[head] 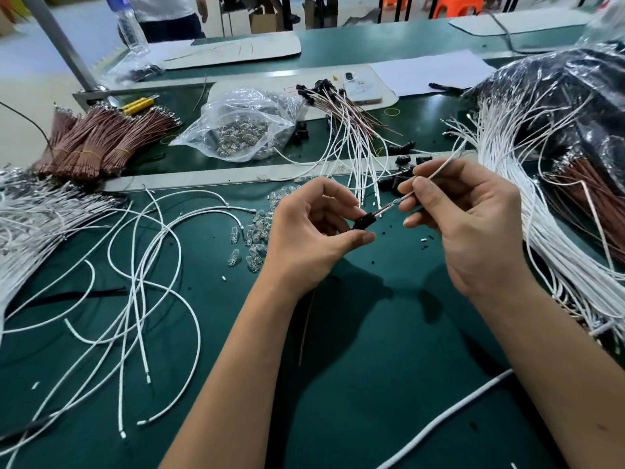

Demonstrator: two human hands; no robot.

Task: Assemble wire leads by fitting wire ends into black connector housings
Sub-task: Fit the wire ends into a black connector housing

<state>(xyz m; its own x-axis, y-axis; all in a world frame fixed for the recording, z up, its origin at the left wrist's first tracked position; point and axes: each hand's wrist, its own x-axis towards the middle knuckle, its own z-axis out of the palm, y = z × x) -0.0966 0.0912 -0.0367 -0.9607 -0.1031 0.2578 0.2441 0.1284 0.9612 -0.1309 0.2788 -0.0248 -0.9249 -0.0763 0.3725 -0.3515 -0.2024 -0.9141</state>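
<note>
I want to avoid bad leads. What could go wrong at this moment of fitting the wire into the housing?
1. The right hand pinches the white wire behind its metal terminal, so the tip may bend or enter the black connector housing crooked.
2. The left hand holds the housing only by its fingertips; it might slip.
3. Loose glass bulbs lie just left of the left hand and could be knocked away.

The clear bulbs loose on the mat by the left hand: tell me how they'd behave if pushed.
The bulbs look small and glassy, so probably light and fragile. Their rounded bodies would likely roll or scatter across the smooth green mat, and they may slip from fingertips.
</note>
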